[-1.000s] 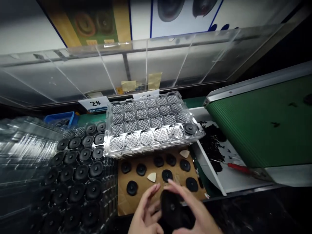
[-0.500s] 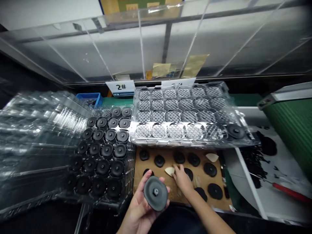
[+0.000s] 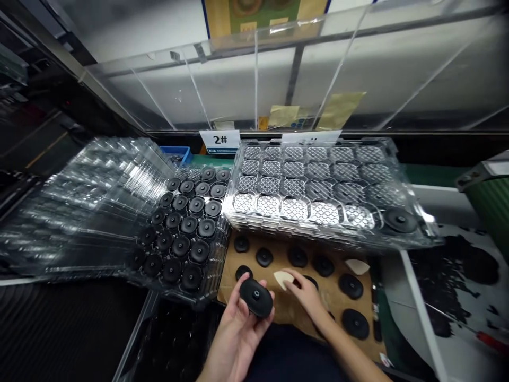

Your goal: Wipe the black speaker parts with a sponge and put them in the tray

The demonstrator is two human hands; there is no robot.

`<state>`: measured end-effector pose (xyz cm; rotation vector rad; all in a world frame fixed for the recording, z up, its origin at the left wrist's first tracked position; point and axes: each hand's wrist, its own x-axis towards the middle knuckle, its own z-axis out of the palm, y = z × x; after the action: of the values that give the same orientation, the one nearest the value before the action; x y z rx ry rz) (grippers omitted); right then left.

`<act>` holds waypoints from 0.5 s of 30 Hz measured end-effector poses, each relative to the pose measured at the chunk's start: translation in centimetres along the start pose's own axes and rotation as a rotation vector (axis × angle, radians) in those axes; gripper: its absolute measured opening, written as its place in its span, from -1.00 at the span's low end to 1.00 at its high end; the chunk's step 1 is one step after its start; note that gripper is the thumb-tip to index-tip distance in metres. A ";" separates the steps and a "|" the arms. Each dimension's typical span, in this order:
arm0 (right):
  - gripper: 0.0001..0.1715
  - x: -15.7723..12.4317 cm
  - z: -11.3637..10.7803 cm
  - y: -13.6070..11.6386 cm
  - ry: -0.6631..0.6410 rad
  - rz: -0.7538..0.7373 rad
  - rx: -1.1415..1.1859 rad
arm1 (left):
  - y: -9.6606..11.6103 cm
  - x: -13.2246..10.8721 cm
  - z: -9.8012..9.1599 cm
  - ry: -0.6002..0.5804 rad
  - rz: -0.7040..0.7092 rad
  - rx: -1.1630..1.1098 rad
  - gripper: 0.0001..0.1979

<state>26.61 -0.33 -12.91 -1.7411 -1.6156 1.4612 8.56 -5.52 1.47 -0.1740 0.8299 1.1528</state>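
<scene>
The left hand [image 3: 234, 339] cups a black rubber disc [image 3: 256, 297], the empty right hand [image 3: 306, 295] rests over brown cardboard [image 3: 280, 260], and the far clear tray [image 3: 278, 225] holds one disc [image 3: 401, 220], its other pockets bare.

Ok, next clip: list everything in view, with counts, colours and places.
clear plastic tray stack: one, clear, left
black round discs: over twenty, black, in the stack's top tray
clear tray: one, clear, centre
mesh inserts: about two dozen, silver, in that tray
cardboard sheet: one, brown, front, bearing about eight more discs
triangular pieces: two, cream, on the cardboard
bin: one, blue, back
left hand: holds one disc
right hand: beside the nearer triangular piece
</scene>
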 end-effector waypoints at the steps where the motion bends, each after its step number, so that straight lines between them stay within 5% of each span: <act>1: -0.72 -0.8 -1.7 -1.0 0.015 -0.023 0.044 | -0.3 -0.1 0.4 0.007 0.007 0.011 -0.61; 6: -0.62 -6.3 -8.4 -8.5 0.104 -0.167 0.210 | -2.5 -0.6 2.3 -0.004 0.030 0.073 -0.59; 11: -0.70 -10.4 -9.0 -14.3 0.199 -0.618 0.116 | -4.5 -0.6 3.4 -0.031 0.049 0.225 -0.45; 15: -0.72 -10.9 -9.4 -15.2 -0.015 -0.702 -0.032 | -5.1 -0.5 4.2 0.031 0.050 0.313 -0.47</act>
<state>28.53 -2.06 7.86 -0.9952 -1.9792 1.0981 14.89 -5.88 3.28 0.0882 1.0348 1.0542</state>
